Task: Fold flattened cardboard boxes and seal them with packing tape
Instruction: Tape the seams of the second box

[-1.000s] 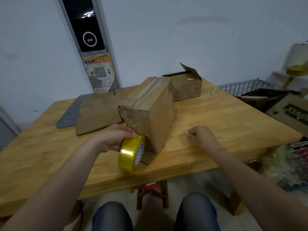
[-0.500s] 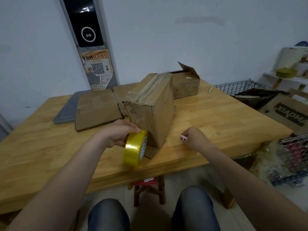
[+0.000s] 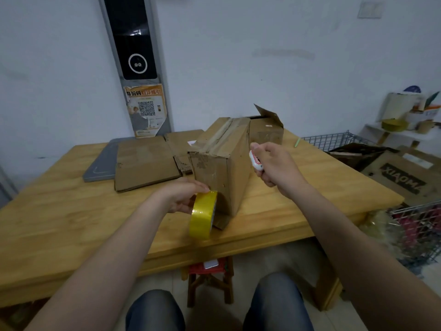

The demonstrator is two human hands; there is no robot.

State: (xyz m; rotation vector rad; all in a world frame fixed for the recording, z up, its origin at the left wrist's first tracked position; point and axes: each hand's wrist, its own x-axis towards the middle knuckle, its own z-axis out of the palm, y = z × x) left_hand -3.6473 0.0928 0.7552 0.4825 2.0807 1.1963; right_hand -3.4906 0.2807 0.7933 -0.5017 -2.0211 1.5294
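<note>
Left hand [image 3: 182, 199] clamped on tape roll [image 3: 202, 215] against box [image 3: 222, 168] near tabletop [image 3: 71, 211] front edge, right hand [image 3: 274, 166] gripping white cutter [image 3: 255, 161]: best hold tape taut, then slice close to box.

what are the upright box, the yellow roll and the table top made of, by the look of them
Upright box: brown cardboard, likely corrugated, with a matte finish. It is creased and scuffed, and an older tape strip runs along its top.
Yellow roll: probably plastic packing tape with a glossy finish. Light glints off its band.
Table top: wood, likely jointed boards, with a smooth satin finish. Grain and board seams show.
</note>
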